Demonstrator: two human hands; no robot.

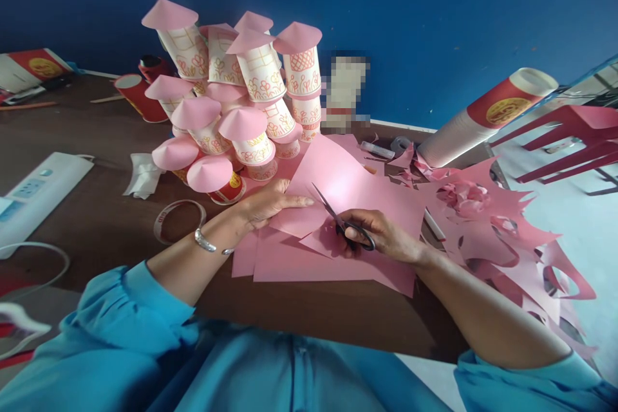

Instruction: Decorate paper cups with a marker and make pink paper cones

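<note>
The right hand (386, 238) has its fingers closed through the loops of a pair of scissors (340, 219), gripping the handles firmly; the blades stand parted, tips pointing up and away over the top pink sheet (357, 190). The left hand (268, 203) lies flat on that sheet, just left of the scissors, fingers extended and closed around nothing, pressing the paper onto the worktop (106, 219). To cut cleanly, a sound method is to keep the left hand pinning the sheet close beside the blades, feed the paper deep into the blade throat, and close in long strokes rather than snips at the tips, turning the sheet and not the wrist on curves. More pink sheets (290, 261) lie stacked under the top one, directly below the scissors. Beyond the scissors and to the left stands a cluster of paper cups (251, 96) topped with pink cones; to the right of the scissors lies a heap of pink offcuts (502, 232), and beyond those a sleeve of stacked cups (487, 116) lies on its side. It cannot be determined whether the blades have already entered the sheet edge, since the right hand covers the handles and the cut line. A blurred patch hides an object behind the cup cluster, and the offcut heap is cut off at the right.
</note>
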